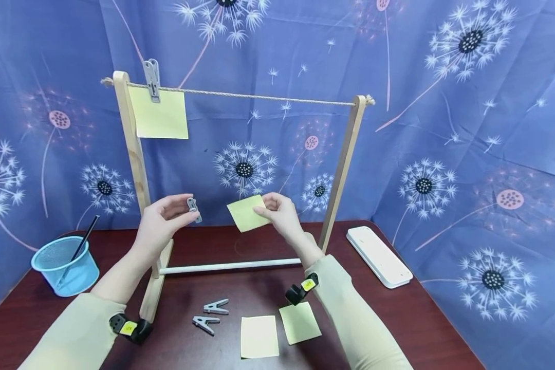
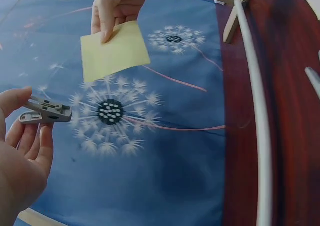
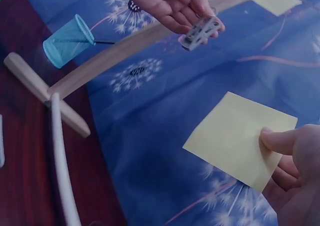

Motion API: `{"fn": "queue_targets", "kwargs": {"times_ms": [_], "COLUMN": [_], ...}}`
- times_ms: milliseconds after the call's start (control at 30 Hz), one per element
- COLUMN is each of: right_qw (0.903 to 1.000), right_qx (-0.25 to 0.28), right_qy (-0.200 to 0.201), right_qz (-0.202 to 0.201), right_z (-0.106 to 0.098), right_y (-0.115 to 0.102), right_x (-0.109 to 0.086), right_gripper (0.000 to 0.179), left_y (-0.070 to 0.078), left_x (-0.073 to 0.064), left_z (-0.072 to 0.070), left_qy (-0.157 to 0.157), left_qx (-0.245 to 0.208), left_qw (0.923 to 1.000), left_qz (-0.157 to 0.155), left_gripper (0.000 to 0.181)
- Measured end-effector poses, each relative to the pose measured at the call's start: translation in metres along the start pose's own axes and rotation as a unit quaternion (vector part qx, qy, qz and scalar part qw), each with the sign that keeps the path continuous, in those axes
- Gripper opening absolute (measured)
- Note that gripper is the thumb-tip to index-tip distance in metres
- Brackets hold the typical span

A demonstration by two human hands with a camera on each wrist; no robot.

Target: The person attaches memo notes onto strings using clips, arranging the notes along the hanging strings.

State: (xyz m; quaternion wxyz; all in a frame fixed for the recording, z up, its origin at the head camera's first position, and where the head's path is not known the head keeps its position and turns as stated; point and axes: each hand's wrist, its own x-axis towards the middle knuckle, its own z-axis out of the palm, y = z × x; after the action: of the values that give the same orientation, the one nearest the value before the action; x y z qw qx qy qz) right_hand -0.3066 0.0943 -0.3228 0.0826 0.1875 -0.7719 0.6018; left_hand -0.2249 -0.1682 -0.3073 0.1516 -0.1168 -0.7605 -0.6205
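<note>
My left hand (image 1: pixel 163 222) pinches a grey clothespin (image 2: pixel 47 111) between thumb and fingers, raised in front of the left post. Held up by my right hand (image 1: pixel 283 216) is a yellow sticky note (image 3: pixel 240 138), thumb on its face and fingers behind it. The note and the clothespin are apart, both below the rope (image 1: pixel 259 96) strung between two wooden posts. At the rope's left end another yellow note (image 1: pixel 162 115) hangs from a grey clothespin (image 1: pixel 152 81).
On the dark red table lie two grey clothespins (image 1: pixel 216 307) and two yellow notes (image 1: pixel 259 336). A blue mesh cup (image 1: pixel 67 267) with a black pen stands at left. To the right is a white case (image 1: pixel 379 257). A white bar (image 1: pixel 231 266) joins the frame's feet.
</note>
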Motion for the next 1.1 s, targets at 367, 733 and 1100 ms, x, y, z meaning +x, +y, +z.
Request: {"fn": "queue_targets", "kwargs": {"times_ms": [367, 733, 1100], "right_qw": [0.9988, 0.9948, 0.9892], "right_qx": [0.037, 0.08, 0.109], "right_qy": [0.032, 0.061, 0.087], "right_qz": [-0.002, -0.018, -0.043], "right_z": [0.011, 0.017, 0.018], "right_y": [-0.055, -0.09, -0.124], "right_x": [0.022, 0.033, 0.05], "right_gripper": [0.022, 0.025, 0.027], "left_y": [0.049, 0.101, 0.161], "left_x": [0.012, 0.034, 0.061], "left_z": [-0.01, -0.015, -0.014], "left_qy": [0.0, 0.013, 0.003], "left_qx": [0.052, 0.092, 0.104], "left_qw": [0.9968, 0.9882, 0.9818], "left_qz": [0.061, 0.121, 0.159], "left_gripper": [0.044, 0.042, 0.044]}}
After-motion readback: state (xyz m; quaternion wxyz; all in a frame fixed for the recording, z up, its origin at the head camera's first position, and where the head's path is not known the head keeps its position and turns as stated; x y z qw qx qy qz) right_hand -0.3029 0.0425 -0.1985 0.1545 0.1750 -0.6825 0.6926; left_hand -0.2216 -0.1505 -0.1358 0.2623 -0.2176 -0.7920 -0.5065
